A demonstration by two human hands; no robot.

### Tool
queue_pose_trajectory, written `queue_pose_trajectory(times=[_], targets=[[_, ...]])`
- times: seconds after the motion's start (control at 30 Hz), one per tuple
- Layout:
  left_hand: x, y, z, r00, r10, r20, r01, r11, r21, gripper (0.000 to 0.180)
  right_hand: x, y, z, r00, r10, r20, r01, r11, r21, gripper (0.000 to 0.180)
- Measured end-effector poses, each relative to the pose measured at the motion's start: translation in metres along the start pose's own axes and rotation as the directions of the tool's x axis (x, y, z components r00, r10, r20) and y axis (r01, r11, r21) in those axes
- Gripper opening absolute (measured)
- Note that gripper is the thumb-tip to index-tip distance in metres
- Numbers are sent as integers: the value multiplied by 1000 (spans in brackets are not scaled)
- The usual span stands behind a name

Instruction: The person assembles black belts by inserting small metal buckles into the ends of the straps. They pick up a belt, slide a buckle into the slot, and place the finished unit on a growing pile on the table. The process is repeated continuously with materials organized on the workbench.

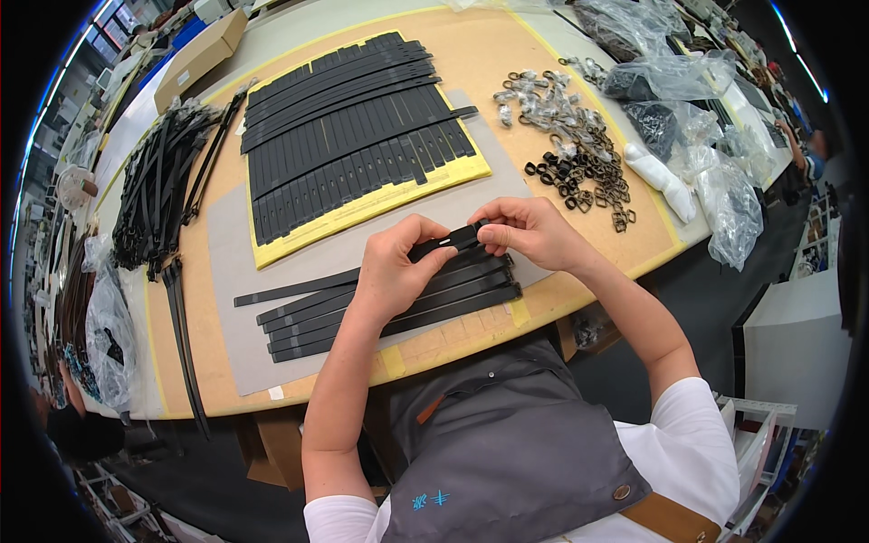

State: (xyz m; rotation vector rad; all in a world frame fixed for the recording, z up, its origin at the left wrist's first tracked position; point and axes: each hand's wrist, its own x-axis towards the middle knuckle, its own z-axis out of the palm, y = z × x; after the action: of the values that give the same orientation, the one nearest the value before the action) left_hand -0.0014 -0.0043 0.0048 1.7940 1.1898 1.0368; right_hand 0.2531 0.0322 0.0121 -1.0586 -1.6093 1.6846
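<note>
My left hand [391,267] and my right hand [529,231] both pinch the end of one black strap [445,242], which has a slot cut near its tip. The hands meet just above a short stack of long black straps [471,294] lying on a grey sheet [226,262]. My right thumb and fingers close on the strap's tip. My left thumb presses the strap a little further back.
A yellow board [380,204] carries several rows of black straps behind my hands. Metal buckles [579,145] lie in a heap at the right, with clear plastic bags [715,181] beyond. A pile of finished black straps [158,190] sits at the left. A cardboard box [199,59] stands far left.
</note>
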Motion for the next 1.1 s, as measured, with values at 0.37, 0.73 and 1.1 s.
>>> queue_pose_trajectory(times=[0.37, 0.73, 1.1], targets=[[0, 0, 2, 997, 78, 4, -78, 996, 34, 22, 2, 3, -3, 995, 67, 72, -75, 990, 121, 24], [-2, 0, 9, 991, 133, 33, -134, 990, 53, 32, 17, -10, 20, 982, 148, 120, -136, 986, -98, 39], [-3, 4, 7, 986, 162, 38, -166, 976, 141, 26, 9, -1, 9, 994, 91, 65, -90, 996, -17, 34]])
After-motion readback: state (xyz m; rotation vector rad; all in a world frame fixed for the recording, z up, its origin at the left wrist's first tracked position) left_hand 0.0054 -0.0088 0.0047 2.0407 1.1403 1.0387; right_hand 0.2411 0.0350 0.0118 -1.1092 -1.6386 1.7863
